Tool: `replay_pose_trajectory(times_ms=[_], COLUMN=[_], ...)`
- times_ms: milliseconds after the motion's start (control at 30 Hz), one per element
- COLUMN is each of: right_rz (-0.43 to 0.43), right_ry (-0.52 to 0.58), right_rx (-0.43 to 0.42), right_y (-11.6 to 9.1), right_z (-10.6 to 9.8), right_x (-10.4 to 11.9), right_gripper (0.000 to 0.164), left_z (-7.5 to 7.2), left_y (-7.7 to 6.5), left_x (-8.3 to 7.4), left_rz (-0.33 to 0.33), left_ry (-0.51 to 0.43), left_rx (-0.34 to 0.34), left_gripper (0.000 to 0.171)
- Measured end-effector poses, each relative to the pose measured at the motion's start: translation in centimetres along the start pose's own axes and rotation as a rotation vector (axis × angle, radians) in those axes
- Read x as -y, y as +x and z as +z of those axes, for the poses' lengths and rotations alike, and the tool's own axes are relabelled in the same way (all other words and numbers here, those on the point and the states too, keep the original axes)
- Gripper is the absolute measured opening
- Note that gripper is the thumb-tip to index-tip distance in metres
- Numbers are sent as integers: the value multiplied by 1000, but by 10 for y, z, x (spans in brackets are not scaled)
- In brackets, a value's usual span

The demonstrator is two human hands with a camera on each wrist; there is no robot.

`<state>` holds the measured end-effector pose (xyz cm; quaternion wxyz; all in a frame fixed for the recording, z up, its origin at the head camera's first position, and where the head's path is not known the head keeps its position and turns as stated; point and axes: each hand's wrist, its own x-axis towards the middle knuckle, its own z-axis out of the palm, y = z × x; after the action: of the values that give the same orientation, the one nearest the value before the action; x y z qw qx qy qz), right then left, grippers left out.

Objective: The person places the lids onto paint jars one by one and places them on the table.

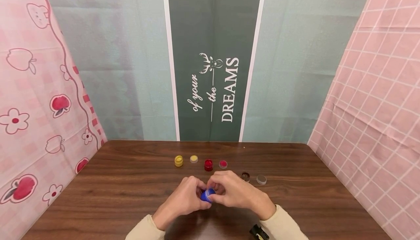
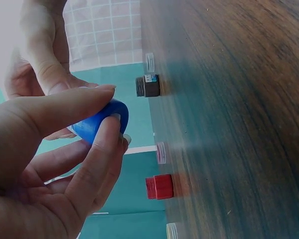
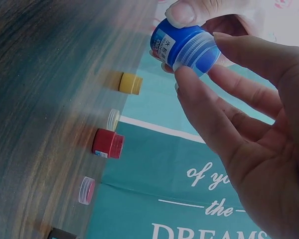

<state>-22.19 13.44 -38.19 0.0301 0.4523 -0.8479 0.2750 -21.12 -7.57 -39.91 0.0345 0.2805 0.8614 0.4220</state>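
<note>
A small blue paint jar (image 1: 206, 196) is held tilted above the table, between both hands. My left hand (image 1: 187, 197) grips its blue body between thumb and fingers, as the left wrist view also shows. At the other end, my right hand (image 1: 235, 192) pinches the clear ridged lid (image 3: 193, 51) with thumb and fingertips. The lid sits on the jar's mouth; whether it is screwed tight I cannot tell. A white printed label (image 3: 164, 44) shows on the jar's side in the right wrist view.
Beyond the hands on the wooden table (image 1: 131, 181) stand uncapped yellow (image 1: 178, 162), red (image 1: 208, 166) and dark brown (image 1: 245, 177) paint jars. Beside each lies its lid: yellow-stained (image 1: 194, 159), red-stained (image 1: 223, 164) and greyish (image 1: 261, 180). Fabric backdrops surround the table.
</note>
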Motion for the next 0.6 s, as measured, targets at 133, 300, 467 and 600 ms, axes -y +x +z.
replay_pose_trajectory(times_ms=[133, 300, 467, 600], right_rz=[5, 22, -8, -68], right_ry=[-3, 12, -2, 22], right_rx=[-2, 1, -7, -15], right_y=[0, 0, -1, -1], right_z=[0, 0, 0, -1], right_x=[0, 0, -1, -2], right_gripper=[10, 10, 13, 19], left_z=[0, 0, -1, -2], left_y=[0, 1, 0, 0], left_x=[1, 1, 0, 0], left_rz=[-11, -11, -13, -24], left_ry=[0, 3, -2, -7], left_rx=[8, 5, 4, 6], left_gripper=[16, 16, 16, 17])
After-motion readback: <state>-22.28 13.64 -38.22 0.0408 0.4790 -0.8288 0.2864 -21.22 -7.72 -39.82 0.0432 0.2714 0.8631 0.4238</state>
